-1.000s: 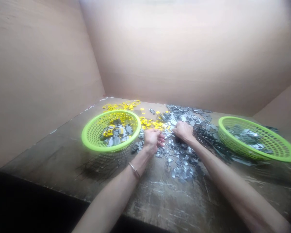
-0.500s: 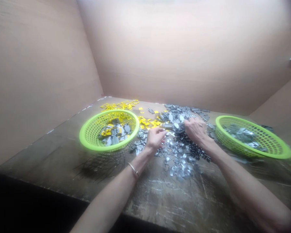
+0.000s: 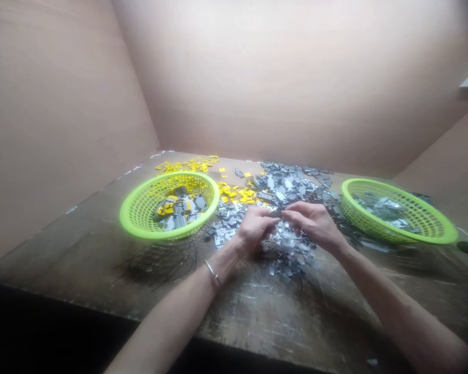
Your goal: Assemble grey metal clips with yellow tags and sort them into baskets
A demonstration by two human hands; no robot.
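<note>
My left hand (image 3: 255, 227) and my right hand (image 3: 311, 222) meet over the middle of the worktable, fingertips almost touching. Between them is a small dark flat part (image 3: 276, 213), pinched by the fingers of both hands; its exact kind is too small to make out. Below and around the hands lie shiny clear or silvery small pieces (image 3: 290, 254). A heap of grey flat parts (image 3: 292, 182) spreads just beyond my fingers. Yellow plastic parts (image 3: 237, 193) lie to the left of that heap.
A green plastic basket (image 3: 127, 221) at left holds yellow and grey pieces. Another green basket (image 3: 448, 236) at right contains grey and clear pieces. More yellow parts (image 3: 191, 164) lie at the back left. Tall board walls (image 3: 257, 78) enclose the table's back and sides.
My right hand has come back from the dark and grey parts toward my left hand. Both hands now pinch a small dark part together. The view has shifted slightly.
</note>
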